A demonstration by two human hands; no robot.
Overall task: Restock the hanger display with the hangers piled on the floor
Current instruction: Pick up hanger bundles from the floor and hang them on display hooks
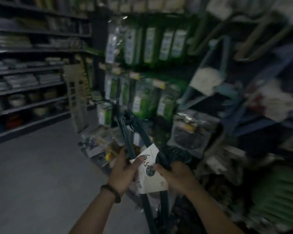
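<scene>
Dark hangers (125, 137) bundled by a white label (150, 174), held low before the green packs (142, 98), left hand (123, 171) and right hand (174, 174), fingers (137, 163) grasping the bundle (left thumb on the label), view blurred

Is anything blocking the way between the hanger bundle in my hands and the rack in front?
Nothing visible does. The left hand and right hand hold the bundle of dark hangers with a white paper sleeve, hooks pointing at the rack of green hanging packs. The frame is blurred, so thin pegs could go unseen.
</scene>
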